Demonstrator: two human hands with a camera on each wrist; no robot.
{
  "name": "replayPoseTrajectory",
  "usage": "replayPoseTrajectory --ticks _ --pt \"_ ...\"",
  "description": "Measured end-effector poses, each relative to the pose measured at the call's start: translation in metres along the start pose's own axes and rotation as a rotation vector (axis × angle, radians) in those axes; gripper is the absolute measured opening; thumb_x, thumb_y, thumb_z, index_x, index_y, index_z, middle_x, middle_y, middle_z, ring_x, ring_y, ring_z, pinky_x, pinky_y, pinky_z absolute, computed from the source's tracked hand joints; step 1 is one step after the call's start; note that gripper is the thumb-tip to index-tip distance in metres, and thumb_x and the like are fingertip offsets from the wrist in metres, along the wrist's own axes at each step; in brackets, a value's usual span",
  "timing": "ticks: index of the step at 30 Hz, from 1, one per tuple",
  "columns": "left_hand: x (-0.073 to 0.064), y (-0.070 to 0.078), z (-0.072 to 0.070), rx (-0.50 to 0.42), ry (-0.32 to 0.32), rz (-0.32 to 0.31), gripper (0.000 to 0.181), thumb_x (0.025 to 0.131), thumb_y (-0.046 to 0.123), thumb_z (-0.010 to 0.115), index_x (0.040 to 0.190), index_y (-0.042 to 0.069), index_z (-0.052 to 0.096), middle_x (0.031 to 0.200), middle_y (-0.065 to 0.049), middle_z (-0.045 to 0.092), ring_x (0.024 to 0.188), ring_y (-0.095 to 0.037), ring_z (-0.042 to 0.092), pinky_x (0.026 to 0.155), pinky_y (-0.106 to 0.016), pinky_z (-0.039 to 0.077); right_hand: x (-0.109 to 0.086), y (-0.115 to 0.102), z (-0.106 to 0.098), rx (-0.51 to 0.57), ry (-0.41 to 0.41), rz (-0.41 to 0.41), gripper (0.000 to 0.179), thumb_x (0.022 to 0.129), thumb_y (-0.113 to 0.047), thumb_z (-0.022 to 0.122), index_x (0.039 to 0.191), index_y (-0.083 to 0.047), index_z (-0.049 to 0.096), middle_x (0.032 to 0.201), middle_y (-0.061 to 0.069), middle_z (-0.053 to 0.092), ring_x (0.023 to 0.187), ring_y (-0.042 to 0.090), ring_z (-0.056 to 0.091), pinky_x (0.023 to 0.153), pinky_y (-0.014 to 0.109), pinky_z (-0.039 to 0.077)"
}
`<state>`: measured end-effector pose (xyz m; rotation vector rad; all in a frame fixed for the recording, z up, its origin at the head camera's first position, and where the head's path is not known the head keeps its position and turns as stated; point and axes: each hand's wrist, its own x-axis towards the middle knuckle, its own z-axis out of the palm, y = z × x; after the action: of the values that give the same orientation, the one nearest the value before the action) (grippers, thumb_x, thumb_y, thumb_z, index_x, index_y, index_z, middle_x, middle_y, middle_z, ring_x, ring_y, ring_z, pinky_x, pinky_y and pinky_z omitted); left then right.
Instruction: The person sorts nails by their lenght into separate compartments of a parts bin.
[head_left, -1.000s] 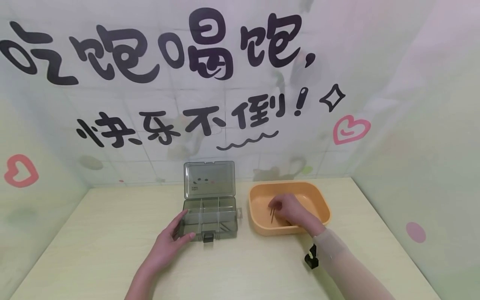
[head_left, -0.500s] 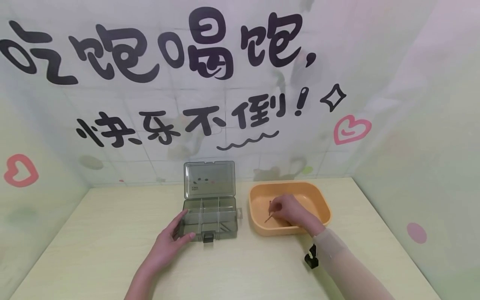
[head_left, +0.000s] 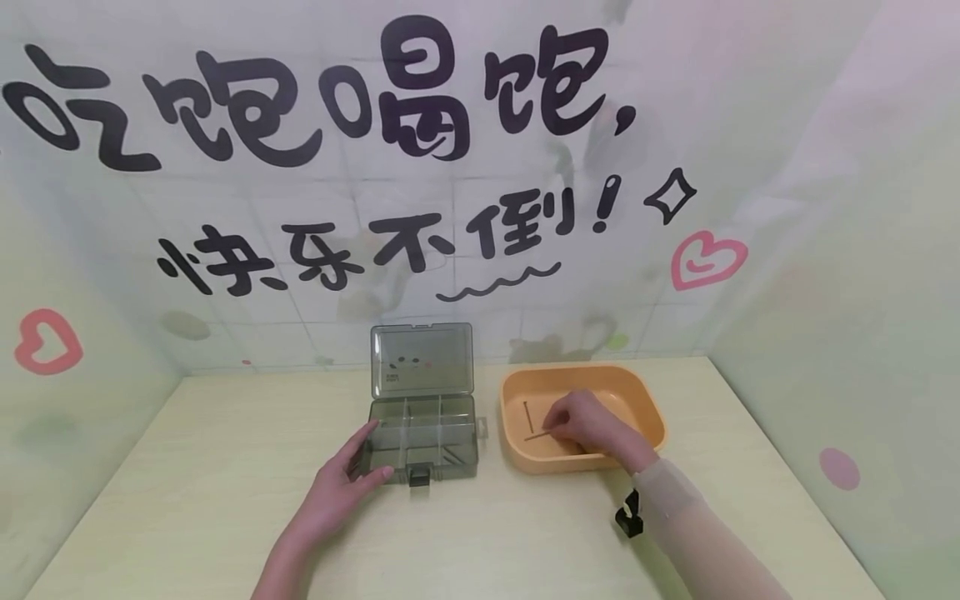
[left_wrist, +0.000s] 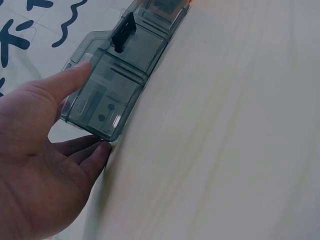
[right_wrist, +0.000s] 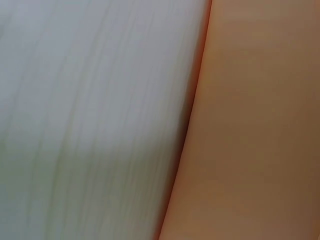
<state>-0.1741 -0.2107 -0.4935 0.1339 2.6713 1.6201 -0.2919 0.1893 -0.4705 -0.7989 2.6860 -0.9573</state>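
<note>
A grey see-through compartment box [head_left: 420, 442] stands with its lid [head_left: 422, 360] raised. My left hand [head_left: 341, 483] holds its left end, thumb at the front and fingers along the side; the left wrist view shows this hand [left_wrist: 47, 135] against the box [left_wrist: 107, 95]. Inside the orange tray [head_left: 517, 454], my right hand [head_left: 588, 421] pinches a thin nail-like rod [head_left: 537, 435] that points left. A second thin rod [head_left: 528, 417] with a small head lies on the tray floor, apart from the fingers. Several similar rods [head_left: 453, 455] lie in the box's front right compartment.
A patterned backdrop [head_left: 465, 317] with black lettering rises behind the pale wooden table [head_left: 480, 542], and side walls flank it. In the right wrist view the tray's outer wall [right_wrist: 250, 125] fills the right side, and the hand is out of sight.
Two rods hung from my right fingers one second ago. Now one lies apart on the tray floor, and the other is turned almost level in the pinch. My left hand keeps its place.
</note>
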Motion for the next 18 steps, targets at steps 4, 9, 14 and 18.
replayPoseTrajectory --ticks 4,9,14,18 --pt "0.0003 0.0008 0.0002 0.001 -0.003 -0.005 0.081 0.097 0.031 0.073 0.162 0.011 0.029 0.164 -0.027 0.024 0.145 -0.047 0.03 0.116 -0.049 0.033 -0.0015 -0.003 -0.0021 -0.015 -0.004 -0.01 0.013 0.086 0.004 0.074 0.087 -0.008 0.08 0.083 -0.003 0.074 0.075 0.01 0.057 0.068 0.023 0.052" --pt "0.0005 0.0015 -0.0002 0.007 -0.003 -0.014 0.081 0.097 0.031 0.073 0.162 0.012 0.029 0.163 -0.029 0.024 0.145 -0.048 0.031 0.116 -0.05 0.034 -0.0019 -0.0059 -0.0022 -0.044 -0.023 -0.008 0.016 0.087 0.005 0.07 0.09 -0.008 0.08 0.085 -0.004 0.073 0.078 0.01 0.058 0.073 0.026 0.054" --pt "0.0003 0.0004 0.0002 0.007 -0.004 -0.018 0.081 0.097 0.03 0.073 0.162 0.013 0.029 0.163 -0.028 0.024 0.145 -0.048 0.031 0.117 -0.05 0.033 -0.0015 -0.007 -0.0007 -0.083 -0.047 -0.011 0.018 0.091 0.005 0.068 0.092 -0.009 0.08 0.09 -0.004 0.074 0.082 0.009 0.061 0.079 0.029 0.056" --pt "0.0002 0.0 0.0 -0.002 -0.005 -0.012 0.081 0.097 0.03 0.073 0.162 0.012 0.029 0.163 -0.028 0.024 0.145 -0.048 0.03 0.117 -0.05 0.033 -0.0011 -0.0061 0.0003 -0.104 -0.046 -0.04 0.018 0.091 0.006 0.067 0.092 -0.008 0.079 0.09 -0.003 0.074 0.082 0.009 0.061 0.078 0.029 0.056"
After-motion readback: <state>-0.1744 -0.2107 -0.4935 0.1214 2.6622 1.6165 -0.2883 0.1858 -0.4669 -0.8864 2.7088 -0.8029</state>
